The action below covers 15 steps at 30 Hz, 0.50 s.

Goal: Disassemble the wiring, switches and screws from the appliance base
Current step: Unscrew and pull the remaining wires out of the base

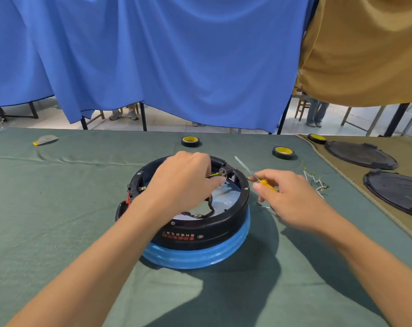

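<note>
The round appliance base [200,237], black on top with a blue lower band, lies upside down in the middle of the green table cloth. My left hand [183,182] reaches into its open cavity and pinches a yellow-green wire [212,175] near a black connector at the far rim. My right hand [287,197] is just right of the base and grips a screwdriver [245,167] with a yellow handle, the shaft pointing away up-left. A bundle of loose white wires [316,181] with metal terminals lies on the cloth to the right.
Two black tape rolls with yellow cores [190,141] [283,152] lie behind the base, a third [316,138] on the tan cloth. Two black round covers [360,155] [396,192] lie at right. A small grey-yellow object [45,139] is far left. Blue curtain hangs behind.
</note>
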### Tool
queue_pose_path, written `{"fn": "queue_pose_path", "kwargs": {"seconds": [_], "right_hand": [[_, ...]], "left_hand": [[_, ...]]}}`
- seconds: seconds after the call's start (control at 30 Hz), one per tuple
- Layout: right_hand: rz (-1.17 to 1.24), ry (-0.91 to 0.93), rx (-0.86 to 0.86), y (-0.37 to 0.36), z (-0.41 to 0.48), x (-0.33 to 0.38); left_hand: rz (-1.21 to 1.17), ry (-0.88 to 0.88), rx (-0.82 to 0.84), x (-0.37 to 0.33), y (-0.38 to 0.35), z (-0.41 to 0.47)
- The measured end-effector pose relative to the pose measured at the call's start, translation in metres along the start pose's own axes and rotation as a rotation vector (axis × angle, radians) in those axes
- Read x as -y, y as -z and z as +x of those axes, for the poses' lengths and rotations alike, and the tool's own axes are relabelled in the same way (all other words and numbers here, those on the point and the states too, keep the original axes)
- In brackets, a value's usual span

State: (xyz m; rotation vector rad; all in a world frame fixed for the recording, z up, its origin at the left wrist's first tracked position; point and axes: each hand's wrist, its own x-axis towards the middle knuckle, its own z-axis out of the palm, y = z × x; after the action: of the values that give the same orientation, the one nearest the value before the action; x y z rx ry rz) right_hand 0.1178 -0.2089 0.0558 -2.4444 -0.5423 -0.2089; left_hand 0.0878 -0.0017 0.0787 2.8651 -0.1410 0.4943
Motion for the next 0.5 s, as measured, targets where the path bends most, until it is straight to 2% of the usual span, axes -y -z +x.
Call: {"fn": "queue_pose_path", "kwargs": {"seconds": [0.03,0.17,0.23,0.33,0.5], "right_hand": [[-0.037,0.038,0.015,0.001,-0.004,0.002],[-0.113,0.070,0.011,-0.001,-0.009,0.007],[-0.126,0.085,-0.014,-0.002,-0.008,0.007],[-0.166,0.094,-0.042,-0.001,-0.003,0.010],[-0.222,0.107,-0.094,-0.002,0.006,0.018]], "left_hand": [[0.008,-0.009,0.040,0.004,0.000,0.007],[-0.046,-0.066,0.407,0.011,-0.014,0.022],[-0.041,-0.062,0.496,0.013,-0.023,0.025],[0.012,-0.056,0.554,0.016,-0.027,0.029],[0.079,-0.092,0.530,0.016,-0.018,0.041]]}}
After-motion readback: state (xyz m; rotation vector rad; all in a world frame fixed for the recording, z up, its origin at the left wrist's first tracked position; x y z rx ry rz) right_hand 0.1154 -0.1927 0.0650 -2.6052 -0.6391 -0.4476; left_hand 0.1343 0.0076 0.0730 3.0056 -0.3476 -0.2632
